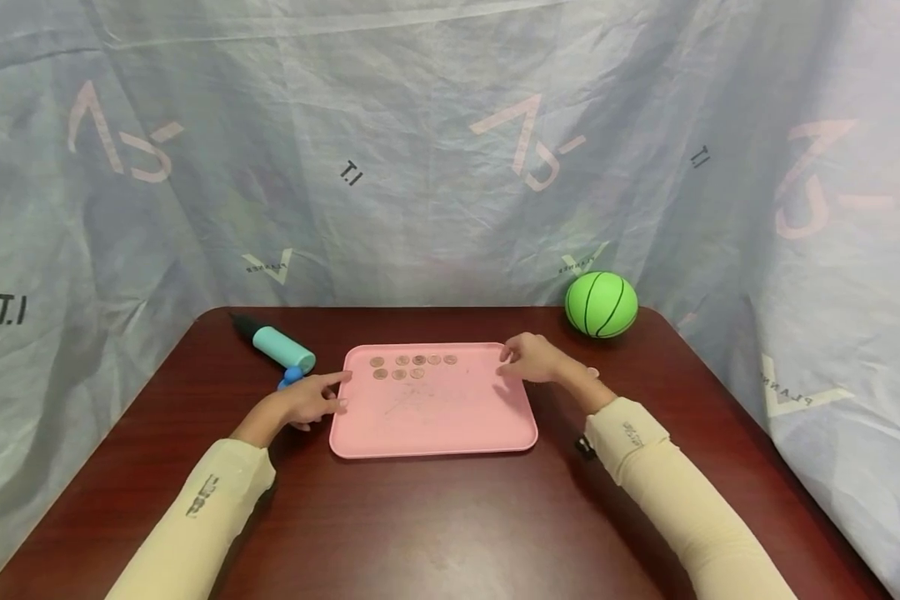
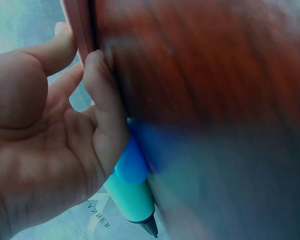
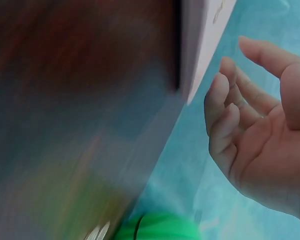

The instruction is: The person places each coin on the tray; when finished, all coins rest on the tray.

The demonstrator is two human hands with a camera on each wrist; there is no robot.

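A pink tray [image 1: 435, 425] lies on the table with several coins [image 1: 418, 361] in two rows near its far left part. My left hand [image 1: 311, 400] holds the tray's left rim; in the left wrist view the thumb [image 2: 65, 42] is on the inner side and a curled finger [image 2: 97, 75] on the outer. Over the tray's right edge is my right hand [image 1: 534, 360], fingers loosely bent and apart, with nothing visible between them. In the right wrist view the right hand [image 3: 260, 125] is clear of the tray wall [image 3: 195, 55].
A teal cylinder with a black tapered end [image 1: 281, 346] and a small blue object [image 1: 292, 375] lie left of the tray. At the back right stands a green ball [image 1: 602, 305]. A coin [image 1: 592, 372] lies by the right wrist; a small dark object [image 1: 585, 447] is near that sleeve.
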